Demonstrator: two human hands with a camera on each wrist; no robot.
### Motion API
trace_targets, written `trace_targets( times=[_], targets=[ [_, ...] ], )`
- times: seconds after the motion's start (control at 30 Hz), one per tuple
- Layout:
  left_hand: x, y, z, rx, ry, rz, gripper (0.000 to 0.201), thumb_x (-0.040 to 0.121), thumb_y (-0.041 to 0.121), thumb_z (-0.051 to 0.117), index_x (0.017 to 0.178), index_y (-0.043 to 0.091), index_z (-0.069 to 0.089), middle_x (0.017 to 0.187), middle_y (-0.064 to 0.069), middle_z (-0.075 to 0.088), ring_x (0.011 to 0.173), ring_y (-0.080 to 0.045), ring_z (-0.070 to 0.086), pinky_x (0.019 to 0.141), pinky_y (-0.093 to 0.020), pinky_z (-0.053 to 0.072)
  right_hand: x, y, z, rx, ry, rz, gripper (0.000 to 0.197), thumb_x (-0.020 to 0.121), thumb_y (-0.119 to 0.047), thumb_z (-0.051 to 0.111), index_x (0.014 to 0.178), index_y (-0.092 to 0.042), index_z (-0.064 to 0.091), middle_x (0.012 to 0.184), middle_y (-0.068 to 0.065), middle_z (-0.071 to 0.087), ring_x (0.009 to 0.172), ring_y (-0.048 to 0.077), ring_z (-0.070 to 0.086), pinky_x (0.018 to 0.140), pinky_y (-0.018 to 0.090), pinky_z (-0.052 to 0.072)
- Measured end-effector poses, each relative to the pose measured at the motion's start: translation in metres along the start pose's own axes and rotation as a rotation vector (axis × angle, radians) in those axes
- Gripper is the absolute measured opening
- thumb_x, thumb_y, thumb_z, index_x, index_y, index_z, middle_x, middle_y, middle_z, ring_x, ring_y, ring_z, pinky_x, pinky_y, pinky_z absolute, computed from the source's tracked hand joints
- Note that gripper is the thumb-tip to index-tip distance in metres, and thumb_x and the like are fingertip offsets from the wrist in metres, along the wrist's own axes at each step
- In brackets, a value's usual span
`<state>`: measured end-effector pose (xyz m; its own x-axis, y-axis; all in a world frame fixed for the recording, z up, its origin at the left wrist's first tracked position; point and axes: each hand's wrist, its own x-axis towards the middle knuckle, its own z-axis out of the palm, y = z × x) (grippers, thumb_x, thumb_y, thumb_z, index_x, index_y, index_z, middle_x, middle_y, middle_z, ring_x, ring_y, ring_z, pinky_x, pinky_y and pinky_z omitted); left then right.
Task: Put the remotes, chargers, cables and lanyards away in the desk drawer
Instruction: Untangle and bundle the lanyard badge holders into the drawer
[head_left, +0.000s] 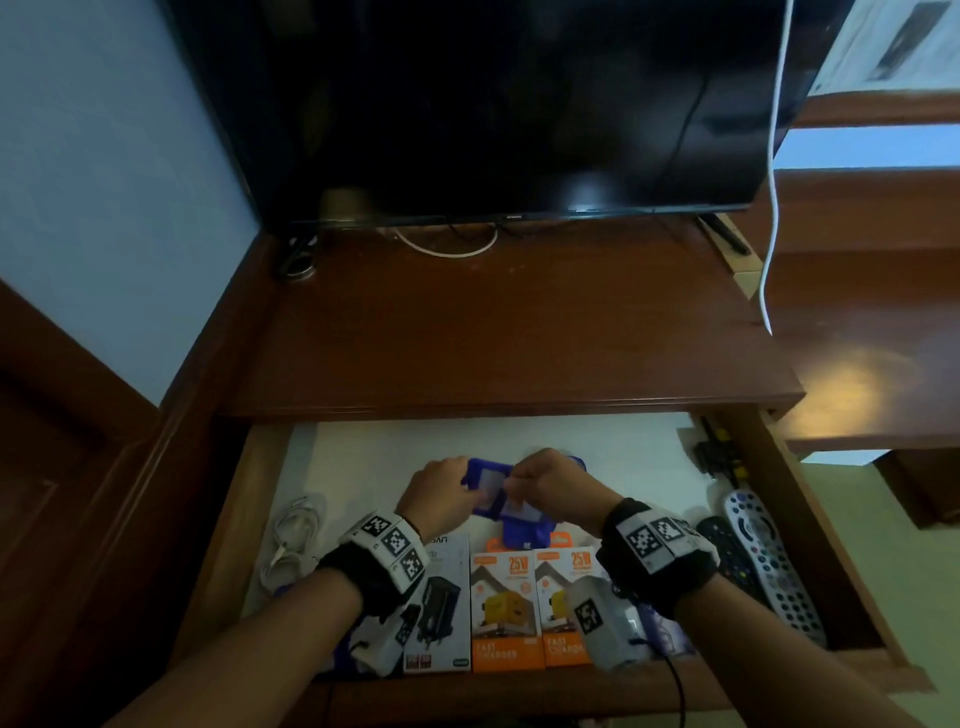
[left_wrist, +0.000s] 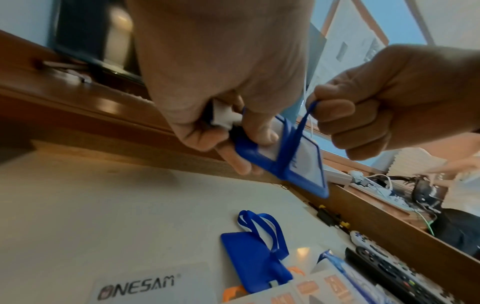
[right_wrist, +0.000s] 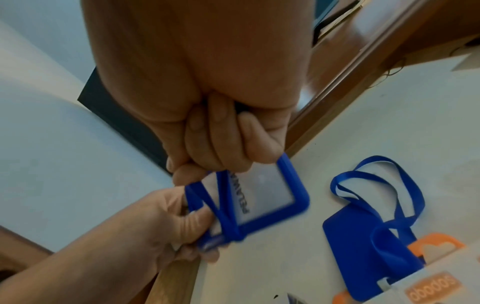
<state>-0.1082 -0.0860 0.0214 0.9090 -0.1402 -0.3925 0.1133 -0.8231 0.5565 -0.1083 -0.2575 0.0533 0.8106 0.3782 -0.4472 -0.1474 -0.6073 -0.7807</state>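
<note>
Nearly done, by the look of it: chargers (head_left: 504, 608), remotes (head_left: 769, 566), a white cable (head_left: 291, 540) and one lanyard (left_wrist: 255, 255) already lie in the drawer (head_left: 270, 467). Above the drawer, the left hand (head_left: 434, 496) grips the last lanyard's blue badge holder (left_wrist: 293, 162), while the right hand (head_left: 550, 483) pinches its strap; the tabletop (head_left: 493, 332) holds nothing loose.

From the head view our left hand (head_left: 434, 493) and right hand (head_left: 550, 486) cover most of the blue badge holder (head_left: 488, 493), so how its strap runs there we cannot tell. In the right wrist view the badge holder (right_wrist: 262, 197) is blurred and its print unreadable. Our wrists hide the tops of the charger boxes (head_left: 504, 608). The white cable (head_left: 293, 540) is too dim to trace. The black remote (head_left: 727, 556) lies partly behind our right wrist, and the frame edge cuts the remotes (left_wrist: 384, 265) off.
</note>
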Motion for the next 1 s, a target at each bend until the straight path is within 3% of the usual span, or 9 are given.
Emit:
trace_targets(
  times=[0.13, 0.27, 0.43, 0.5, 0.67, 0.77, 0.8, 0.87, 1.0],
  targets=[
    [-0.007, 0.004, -0.014, 0.073, -0.181, 0.092, 0.02, 0.083, 0.026, 0.067, 0.097, 0.014, 0.059, 0.097, -0.005, 0.066, 0.086, -0.022, 0.064, 0.08, -0.04, 0.054, -0.001, 0.003, -0.007, 0.012, -0.004, 0.01, 0.023, 0.093, -0.014, 0.054, 0.072, -0.007, 0.059, 0.071, 0.008, 0.055, 0.059, 0.016, 0.049, 0.049, 0.022, 0.039],
    [-0.008, 0.006, -0.034, 0.206, -0.298, 0.133, 0.021, 0.085, 0.026, 0.066, 0.101, 0.015, 0.059, 0.101, -0.006, 0.066, 0.09, -0.023, 0.063, 0.08, -0.038, 0.051, -0.002, 0.009, -0.007, 0.034, -0.033, -0.028, 0.03, 0.096, -0.022, 0.054, 0.074, -0.002, 0.062, 0.063, 0.006, 0.051, 0.052, 0.012, 0.044, 0.047, 0.018, 0.037],
    [-0.015, 0.009, -0.051, 0.021, -0.555, 0.168, 0.013, 0.087, 0.011, 0.065, 0.095, 0.018, 0.058, 0.094, 0.0, 0.065, 0.083, -0.017, 0.064, 0.069, -0.024, 0.051, -0.003, 0.005, -0.002, 0.11, -0.106, -0.058, 0.033, 0.097, -0.02, 0.053, 0.065, -0.011, 0.057, 0.052, -0.003, 0.046, 0.045, 0.007, 0.04, 0.045, 0.016, 0.034],
    [-0.017, 0.009, -0.062, -0.086, -0.581, 0.186, 0.016, 0.088, 0.007, 0.064, 0.093, 0.021, 0.058, 0.095, 0.0, 0.065, 0.09, -0.018, 0.063, 0.076, -0.026, 0.05, -0.006, 0.006, 0.001, 0.31, -0.148, -0.084, 0.03, 0.096, -0.02, 0.052, 0.068, -0.011, 0.056, 0.059, 0.002, 0.049, 0.051, 0.012, 0.046, 0.049, 0.02, 0.038],
    [-0.021, 0.0, -0.068, -0.512, -0.474, 0.199, 0.021, 0.088, -0.003, 0.059, 0.101, 0.014, 0.059, 0.103, -0.005, 0.066, 0.096, -0.017, 0.063, 0.08, -0.028, 0.051, -0.013, -0.015, -0.001, 0.781, -0.143, -0.138, 0.018, 0.09, -0.011, 0.048, 0.073, -0.007, 0.052, 0.068, 0.012, 0.051, 0.057, 0.019, 0.057, 0.049, 0.021, 0.047],
    [-0.023, -0.002, -0.065, -0.722, -0.312, 0.216, 0.021, 0.086, 0.007, 0.064, 0.106, 0.011, 0.06, 0.104, -0.005, 0.067, 0.097, -0.016, 0.064, 0.083, -0.029, 0.047, -0.013, -0.03, 0.001, 0.955, -0.081, -0.158, 0.034, 0.092, -0.014, 0.043, 0.067, -0.011, 0.067, 0.064, 0.007, 0.061, 0.053, 0.015, 0.059, 0.048, 0.022, 0.049],
    [-0.023, -0.002, -0.065, -0.793, -0.254, 0.223, 0.022, 0.084, 0.011, 0.066, 0.106, 0.012, 0.06, 0.102, -0.003, 0.068, 0.096, -0.014, 0.064, 0.083, -0.029, 0.047, -0.013, -0.034, 0.003, 0.999, -0.05, -0.152, 0.038, 0.09, -0.015, 0.045, 0.064, -0.015, 0.072, 0.061, 0.005, 0.062, 0.05, 0.014, 0.057, 0.046, 0.022, 0.046],
    [-0.025, -0.001, -0.066, -0.887, -0.155, 0.239, 0.022, 0.082, 0.018, 0.068, 0.103, 0.015, 0.061, 0.096, 0.001, 0.069, 0.096, -0.016, 0.063, 0.086, -0.032, 0.048, -0.008, -0.036, 0.011, 1.049, -0.035, -0.181, 0.025, 0.086, -0.021, 0.055, 0.068, -0.016, 0.072, 0.061, 0.004, 0.057, 0.046, 0.012, 0.045, 0.044, 0.022, 0.034],
    [-0.032, -0.001, -0.064, -0.983, -0.023, 0.254, 0.031, 0.079, 0.02, 0.063, 0.107, 0.009, 0.062, 0.106, -0.011, 0.067, 0.111, -0.037, 0.055, 0.101, -0.047, 0.041, 0.006, -0.031, 0.026, 1.128, -0.058, -0.242, 0.009, 0.085, -0.018, 0.051, 0.082, -0.011, 0.057, 0.06, 0.004, 0.042, 0.045, 0.01, 0.031, 0.048, 0.024, 0.026]
  ],
)
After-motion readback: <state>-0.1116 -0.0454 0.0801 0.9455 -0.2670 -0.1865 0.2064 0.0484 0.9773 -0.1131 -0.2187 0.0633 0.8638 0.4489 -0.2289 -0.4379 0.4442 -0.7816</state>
